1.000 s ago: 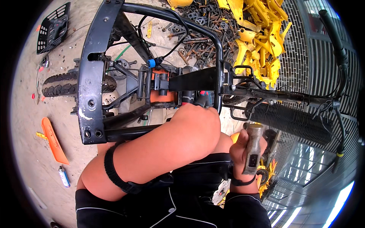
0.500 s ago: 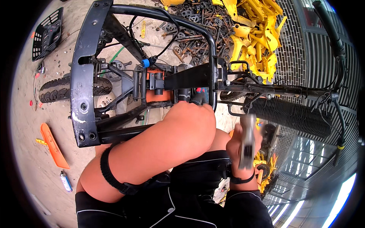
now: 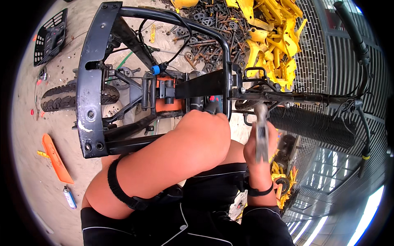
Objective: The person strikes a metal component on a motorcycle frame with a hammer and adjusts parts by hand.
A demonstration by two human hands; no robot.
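My right hand (image 3: pixel 262 141) is closed around a claw hammer. The hammer's steel head (image 3: pixel 261 123) stands up above the fist, slightly blurred, and its handle is hidden. Across the middle reaches my left forearm, with a black strap around it. My left hand (image 3: pixel 207 127) is closed and lies against the near side of a black metal vehicle frame (image 3: pixel 91 117). Its fingers are mostly out of sight; a dark piece (image 3: pixel 212 107) shows at the knuckles, by a teal and red part. A blue connector (image 3: pixel 155 69) sits on a cable inside the frame.
A knobby tyre (image 3: pixel 57 98) is at the left, handlebars (image 3: pixel 349 30) at the right. Beyond the frame lie rusty bolts and metal parts (image 3: pixel 205 41) and yellow plastic panels (image 3: pixel 283 41). A spray can (image 3: pixel 69 197), an orange panel (image 3: pixel 55 160) and a black grille (image 3: pixel 50 37) are on the floor.
My right hand has lifted the hammer away from me and slightly left. My left hand keeps nearly the same place at the frame.
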